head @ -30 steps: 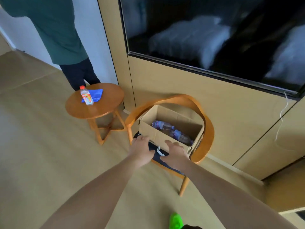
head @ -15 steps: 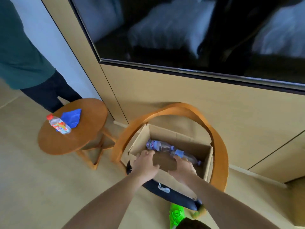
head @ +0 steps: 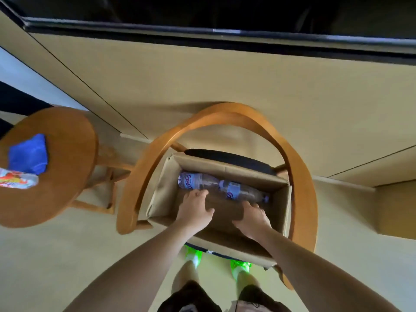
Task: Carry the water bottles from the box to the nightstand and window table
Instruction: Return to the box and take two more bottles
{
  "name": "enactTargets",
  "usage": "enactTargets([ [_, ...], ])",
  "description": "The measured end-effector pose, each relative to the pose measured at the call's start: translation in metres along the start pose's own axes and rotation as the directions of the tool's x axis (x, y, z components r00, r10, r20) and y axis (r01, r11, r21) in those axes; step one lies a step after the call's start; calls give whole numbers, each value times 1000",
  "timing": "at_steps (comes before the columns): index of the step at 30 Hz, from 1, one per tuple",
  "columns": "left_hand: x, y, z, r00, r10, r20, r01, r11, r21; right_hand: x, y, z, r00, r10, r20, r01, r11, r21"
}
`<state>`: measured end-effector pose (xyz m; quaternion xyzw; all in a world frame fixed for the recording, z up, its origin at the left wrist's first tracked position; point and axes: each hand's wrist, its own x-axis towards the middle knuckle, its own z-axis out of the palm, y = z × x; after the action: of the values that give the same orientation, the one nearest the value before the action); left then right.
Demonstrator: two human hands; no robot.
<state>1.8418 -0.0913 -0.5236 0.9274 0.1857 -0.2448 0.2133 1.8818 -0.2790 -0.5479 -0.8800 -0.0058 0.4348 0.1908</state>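
Reaching into the box [head: 227, 170], both hands [head: 198, 210] [head: 253, 218] hovered open-fingered, gripping nothing; next, grab the bottles [head: 195, 181] [head: 243, 191] at 12 o'clock.

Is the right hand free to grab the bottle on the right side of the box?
Probably yes. The right hand is already inside the open box, its fingertips right beside the right bottle, with nothing lying over the bottle.

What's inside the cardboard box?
Two water bottles lie inside the cardboard box, along its far wall. The left hand and right hand cover some of the bottom.
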Motion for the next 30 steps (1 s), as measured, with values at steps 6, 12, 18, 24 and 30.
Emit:
enactTargets([
  [6,70,-26,31,995,87,-45,-82,991,103,73,1,25,991,4,-134,-8,999,-35],
  [12,118,-51,60,974,225,10,-219,939,266,111,14,60,982,-63,-180,13,964,-265],
  [18,158,-70,66,906,378,189,-420,752,508,134,7,69,971,-61,-233,-29,931,-364],
  [24,162,-75,69,820,382,427,-570,615,545,149,-1,73,980,44,-194,-109,935,-337],
  [30,152,-74,40,911,152,383,-207,972,106,119,2,71,962,255,-100,-246,965,91],
])
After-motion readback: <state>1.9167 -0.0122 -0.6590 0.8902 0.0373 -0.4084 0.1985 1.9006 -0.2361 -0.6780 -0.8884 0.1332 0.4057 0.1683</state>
